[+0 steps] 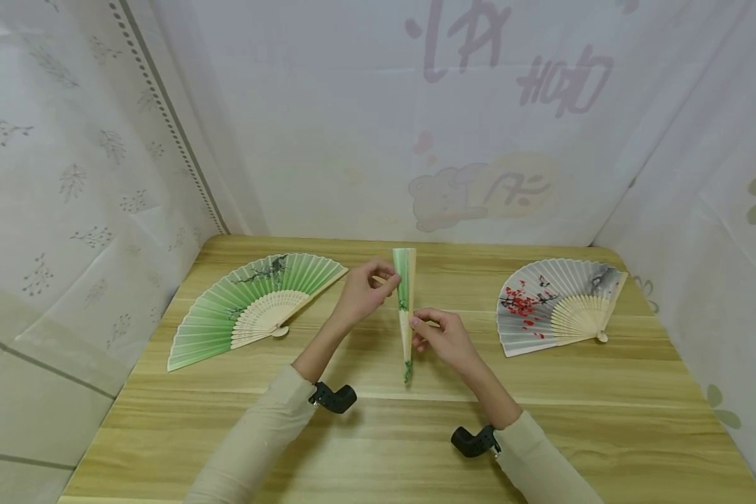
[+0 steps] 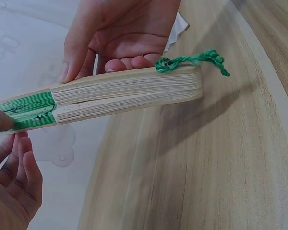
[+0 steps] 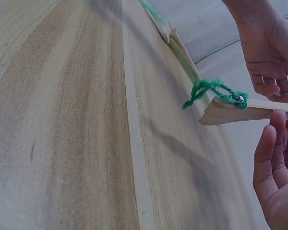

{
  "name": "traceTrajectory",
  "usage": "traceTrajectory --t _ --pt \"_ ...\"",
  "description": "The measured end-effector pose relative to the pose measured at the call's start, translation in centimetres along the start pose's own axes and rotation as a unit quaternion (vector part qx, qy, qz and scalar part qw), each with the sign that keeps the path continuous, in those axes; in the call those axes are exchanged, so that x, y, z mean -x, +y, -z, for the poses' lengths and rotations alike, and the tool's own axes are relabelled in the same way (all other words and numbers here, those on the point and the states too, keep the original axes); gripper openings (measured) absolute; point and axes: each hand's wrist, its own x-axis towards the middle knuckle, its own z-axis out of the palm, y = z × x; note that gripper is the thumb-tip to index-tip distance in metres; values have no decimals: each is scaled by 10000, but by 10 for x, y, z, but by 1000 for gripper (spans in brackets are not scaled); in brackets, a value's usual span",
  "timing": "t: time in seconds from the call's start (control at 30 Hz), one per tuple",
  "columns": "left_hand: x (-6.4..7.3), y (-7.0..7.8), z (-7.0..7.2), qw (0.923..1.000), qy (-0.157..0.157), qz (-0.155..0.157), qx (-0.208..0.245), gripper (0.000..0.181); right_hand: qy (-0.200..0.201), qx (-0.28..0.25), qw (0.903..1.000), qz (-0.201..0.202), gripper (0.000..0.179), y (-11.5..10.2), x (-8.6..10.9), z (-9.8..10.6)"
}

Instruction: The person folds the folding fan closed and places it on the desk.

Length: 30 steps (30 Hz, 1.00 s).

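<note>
Wood-grained surface (image 1: pixel 390 455) running from the bottom of the head view to the cloth behind. Nearest, pale sleeves (image 1: pixel 252 441), cut off by the lower edge, with a black wrist mount (image 1: pixel 337 397) at each cuff. Next, bare forearms (image 1: pixel 320 348) angled inward toward one folded fan (image 1: pixel 404 301), held up over the middle of the surface, cord end toward the person. Green cord (image 2: pixel 211 56) small in the head view, plainly looped at the rivet in both wrist views. Right grip (image 1: pixel 444 339) narrow, around the pale slats (image 2: pixel 129 96), thumb along one side and fingertips partly hidden behind. Left grip (image 1: pixel 365 290) farther up, pinching the green cloth part, thumb cropped in the left wrist view. Visible from the left wrist only: slats edge-on, with a thin gap through the stack. Out of frame from the right wrist: the green cloth part. Spread flat to the left, a green fan (image 1: pixel 208 322) with dark branches; to the right, a grey fan (image 1: pixel 535 308) with red blossoms, reduced in the left wrist view to a pleated corner beside the right grip. Farthest, cloth backdrop (image 1: pixel 327 126), its faded lettering (image 1: pixel 563 84) hard to read
</note>
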Motion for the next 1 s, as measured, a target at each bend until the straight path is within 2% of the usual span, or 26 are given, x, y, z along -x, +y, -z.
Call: traceTrajectory --t 0.2,0.47,0.83,1.0 --pt "0 0 0 9993 133 -33 -337 10 -40 -39 10000 60 22 0 1 0" --pt "2 0 -3 9995 277 154 -71 8 -58 9 9999 120 22 -2 2 0" --pt "3 -1 -7 9990 433 -96 41 4 -182 221 9985 460 21 -3 0 1" --pt "2 0 -9 9985 542 7 61 5 -191 504 9975 466 18 -6 -4 -3"
